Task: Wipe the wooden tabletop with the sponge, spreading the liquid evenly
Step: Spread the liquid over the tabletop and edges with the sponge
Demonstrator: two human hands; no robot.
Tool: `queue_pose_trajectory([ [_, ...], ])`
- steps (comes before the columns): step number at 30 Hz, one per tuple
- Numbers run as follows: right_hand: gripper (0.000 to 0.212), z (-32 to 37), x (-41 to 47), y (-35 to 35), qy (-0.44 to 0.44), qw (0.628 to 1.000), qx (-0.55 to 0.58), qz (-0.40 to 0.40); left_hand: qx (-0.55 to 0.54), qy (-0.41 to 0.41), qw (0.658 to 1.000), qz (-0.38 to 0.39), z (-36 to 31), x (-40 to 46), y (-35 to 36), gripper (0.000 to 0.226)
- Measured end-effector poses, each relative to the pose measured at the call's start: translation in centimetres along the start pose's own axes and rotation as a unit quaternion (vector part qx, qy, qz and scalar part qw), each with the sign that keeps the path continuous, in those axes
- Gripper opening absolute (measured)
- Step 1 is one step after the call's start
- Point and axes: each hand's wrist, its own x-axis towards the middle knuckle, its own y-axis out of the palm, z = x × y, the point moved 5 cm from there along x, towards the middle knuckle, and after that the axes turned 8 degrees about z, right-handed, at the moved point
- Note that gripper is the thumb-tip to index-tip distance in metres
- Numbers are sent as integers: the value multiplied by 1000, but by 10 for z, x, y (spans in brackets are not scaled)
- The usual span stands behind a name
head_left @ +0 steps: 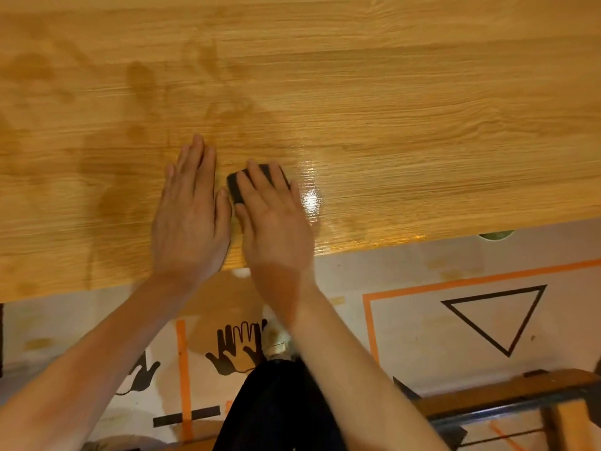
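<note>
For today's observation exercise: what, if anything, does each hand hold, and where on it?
The right hand presses flat on top of the dark sponge. The left hand rests flat on the tabletop, holding nothing.

Below the near edge of the table lies a pale floor covering (406,320) printed with marks: a black outlined triangle (497,317) pointing downward inside an orange line frame (369,323), black hand symbols (235,348) and a short black bar (187,416) crossed by an orange stripe (183,379). A dark trouser leg (276,408) shows at bottom centre. At lower right stands a wooden frame (507,398) with a dark metal rail (487,415).
</note>
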Motion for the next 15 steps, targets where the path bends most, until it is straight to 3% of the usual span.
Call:
queue_pose_trajectory([
  [3,39,-51,-12,-42,-12,1000,-9,4,2,4,1000,2,-1,-2,2,54],
  [7,39,-157,-47,-124,168,980,41,-99,4,3,1000,-8,-1,-2,2,57],
  [10,41,-163,-58,-128,249,948,69,-184,7,8,1000,-19,-1,-1,3,55],
  [12,40,-128,-49,-100,219,959,53,-170,7,8,1000,-26,0,-2,3,54],
  [15,38,-57,-30,-40,89,993,33,-64,0,10,999,-35,1,-2,1,54],
])
